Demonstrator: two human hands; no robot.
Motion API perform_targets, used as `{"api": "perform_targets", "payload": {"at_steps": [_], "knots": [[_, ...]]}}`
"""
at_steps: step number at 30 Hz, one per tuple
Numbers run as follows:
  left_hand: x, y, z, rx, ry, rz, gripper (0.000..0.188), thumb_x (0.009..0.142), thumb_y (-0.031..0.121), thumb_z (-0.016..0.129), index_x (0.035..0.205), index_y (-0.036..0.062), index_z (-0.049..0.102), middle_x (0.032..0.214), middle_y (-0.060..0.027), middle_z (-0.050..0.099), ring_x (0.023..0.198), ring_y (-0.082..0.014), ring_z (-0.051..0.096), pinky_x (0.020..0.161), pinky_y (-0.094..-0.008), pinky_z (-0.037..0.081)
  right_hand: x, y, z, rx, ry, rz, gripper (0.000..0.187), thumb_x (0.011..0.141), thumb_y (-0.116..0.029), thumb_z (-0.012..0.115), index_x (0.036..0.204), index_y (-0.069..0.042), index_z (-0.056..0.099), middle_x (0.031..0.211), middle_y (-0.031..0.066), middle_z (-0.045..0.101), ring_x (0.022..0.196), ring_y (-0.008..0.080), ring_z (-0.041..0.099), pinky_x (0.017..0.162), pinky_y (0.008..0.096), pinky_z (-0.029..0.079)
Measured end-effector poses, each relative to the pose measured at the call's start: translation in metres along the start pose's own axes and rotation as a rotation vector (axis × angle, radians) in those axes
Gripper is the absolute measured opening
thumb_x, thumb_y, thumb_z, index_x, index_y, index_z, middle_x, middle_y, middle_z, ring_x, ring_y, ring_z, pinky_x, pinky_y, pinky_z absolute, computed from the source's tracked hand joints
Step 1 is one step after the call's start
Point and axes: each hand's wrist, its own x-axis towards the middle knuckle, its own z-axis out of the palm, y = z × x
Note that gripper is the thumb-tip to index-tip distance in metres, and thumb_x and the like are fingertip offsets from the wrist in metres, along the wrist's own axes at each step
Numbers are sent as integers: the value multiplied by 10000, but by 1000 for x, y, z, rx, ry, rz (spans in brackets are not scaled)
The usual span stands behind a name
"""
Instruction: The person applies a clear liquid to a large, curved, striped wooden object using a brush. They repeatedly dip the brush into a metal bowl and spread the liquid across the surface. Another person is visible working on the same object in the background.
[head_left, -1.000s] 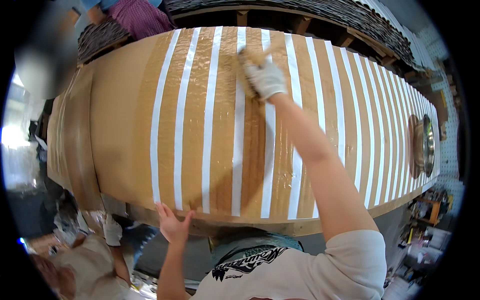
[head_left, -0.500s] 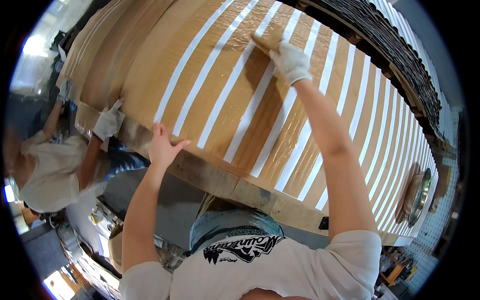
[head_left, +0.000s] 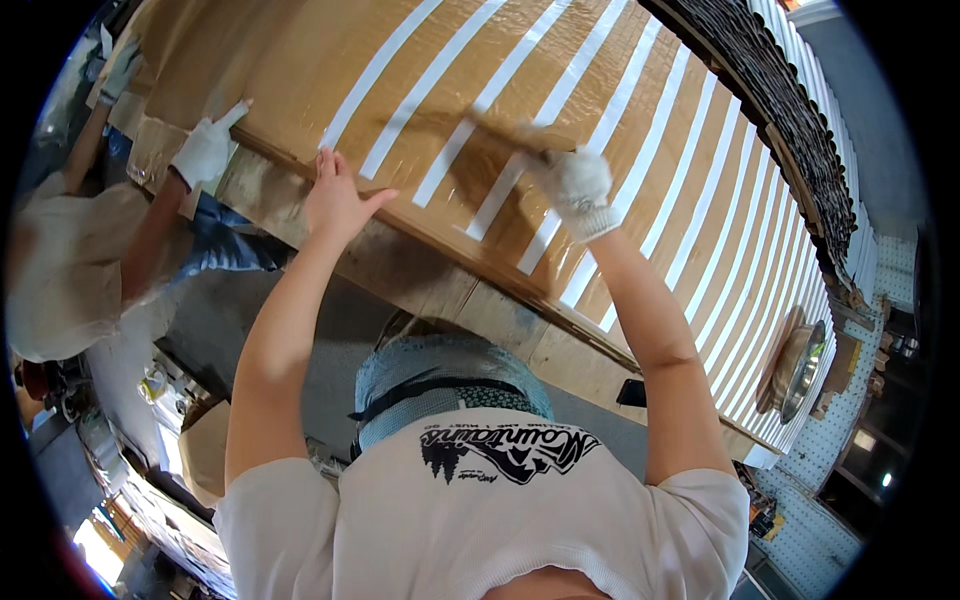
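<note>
Your white-gloved right hand grasps a blurred tan brush-like tool over the glossy brown, white-striped sheet; your bare left hand is unclenched (fingertips at its edge). Uneven pressure could wrinkle it.

White strips stripe the brown sheet in parallel, the brush is brown, the work glove white, the T-shirt white with a black mountain-and-tree print, the co-worker's jeans blue, the bowl silvery, and the pegboard pale blue, patterned with dots.
</note>
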Motion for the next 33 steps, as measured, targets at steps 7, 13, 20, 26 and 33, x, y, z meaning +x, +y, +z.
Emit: {"api": "perform_targets", "payload": {"at_steps": [7, 13, 20, 26, 33], "knots": [[-9, -24, 13, -115, 38, 74, 994, 865, 593, 617, 1520, -55, 246, 1624, -203, 166, 1499, -276, 218, 1154, -353, 340, -87, -39, 39, -237, 27, -126, 323, 950, -240, 548, 1264, -201, 607, 1063, 32, 673, 938, 254, 681, 695, 363, 562], [-6, -52, 37, -311, 145, 194, 767, 917, 333, 591, 1536, 19, 266, 1639, -134, 167, 1497, -268, 222, 1139, -349, 368, -46, -52, 2, 93, -119, 142, 201, 916, -265, 635, 1072, -184, 732, 1131, 45, 712, 910, 254, 705, 792, 348, 569], [1, -63, 48, -414, 222, 304, 693, 865, 37, 523, 1526, 53, 314, 1622, -125, 228, 1490, -288, 233, 1171, -356, 315, -31, -88, 73, -222, 241, -170, 346, 876, -128, 583, 1208, -223, 594, 1061, 75, 669, 980, 257, 673, 772, 382, 560], [-3, -67, 43, -497, 191, 310, 750, 821, -104, 463, 1535, 57, 302, 1625, -134, 220, 1495, -302, 217, 1201, -360, 250, -70, -40, 29, 174, 261, -126, 312, 880, -217, 617, 1192, -209, 632, 1048, 31, 666, 912, 248, 677, 743, 369, 551], [-3, -56, 51, -509, 176, 275, 731, 826, -114, 443, 1528, 59, 333, 1619, -157, 228, 1503, -293, 203, 1214, -361, 206, -181, 73, 42, -233, 246, 17, 316, 852, -247, 657, 1167, -259, 659, 1010, 22, 690, 881, 233, 681, 742, 373, 551]]}}
